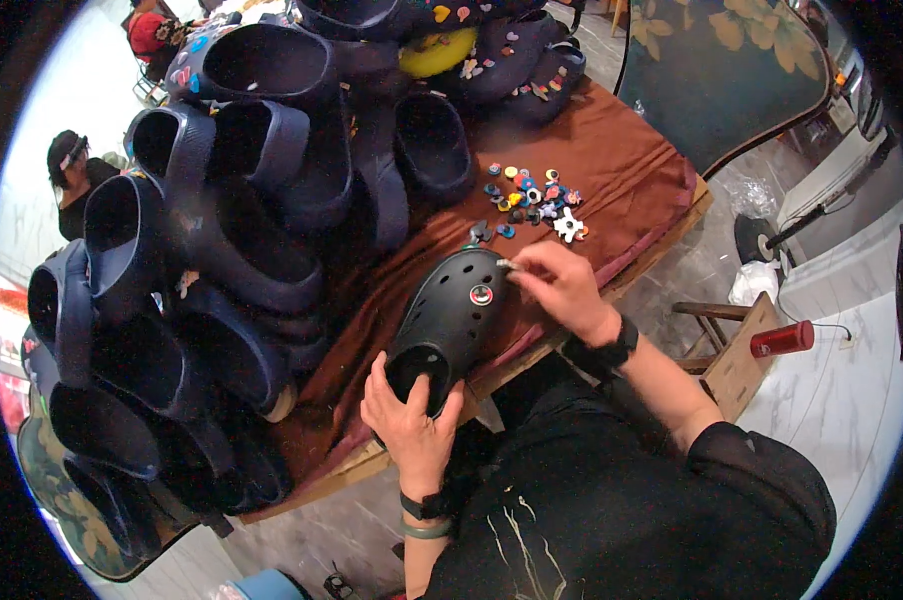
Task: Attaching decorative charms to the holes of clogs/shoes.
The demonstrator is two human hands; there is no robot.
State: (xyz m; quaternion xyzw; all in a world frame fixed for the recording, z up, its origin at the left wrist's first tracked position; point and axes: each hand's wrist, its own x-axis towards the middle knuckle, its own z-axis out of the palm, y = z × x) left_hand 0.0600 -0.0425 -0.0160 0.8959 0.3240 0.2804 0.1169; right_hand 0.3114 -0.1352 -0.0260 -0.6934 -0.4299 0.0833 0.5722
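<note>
A black foam clog (pixel 434 322) with round vent holes lies on the brown cloth, its closed toe pointing away from me. My left hand (pixel 412 415) grips it at the open heel end, some fingers reaching into the opening and the thumb along the side. One round red, white and black shoe charm (pixel 482 295) sits on its upper. Beside the toe, my right hand (pixel 569 288) pinches a small pale shoe charm (pixel 506 264) between thumb and fingertips; its shape is too small to make out. Just beyond lies a loose pile of colourful charms (pixel 535 197).
Many dark navy clogs (pixel 222 240) are heaped on the left and far side, some with charms. The brown cloth (pixel 622 150) covers a wooden-edged table. A wooden stool (pixel 737 350) and a red cylinder (pixel 783 339) stand at right. Another person (pixel 75 180) is at far left.
</note>
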